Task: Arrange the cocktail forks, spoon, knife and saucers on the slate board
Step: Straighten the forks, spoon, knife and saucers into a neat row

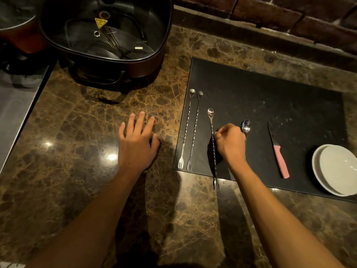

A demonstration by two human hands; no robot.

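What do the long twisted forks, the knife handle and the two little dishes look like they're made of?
The cocktail forks look like polished steel: silvery, with bright glints along the twisted stems. The knife has a matte pink handle, probably plastic, and a dark blade whose metal I cannot judge. The stacked saucers look like glazed white ceramic, smooth with a soft sheen, though melamine could look the same.

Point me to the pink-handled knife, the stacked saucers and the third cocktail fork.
pink-handled knife (280, 161): head view, on the handle.
stacked saucers (337, 167): head view, top saucer's bowl.
third cocktail fork (211, 124): head view, twisted stem above right hand.
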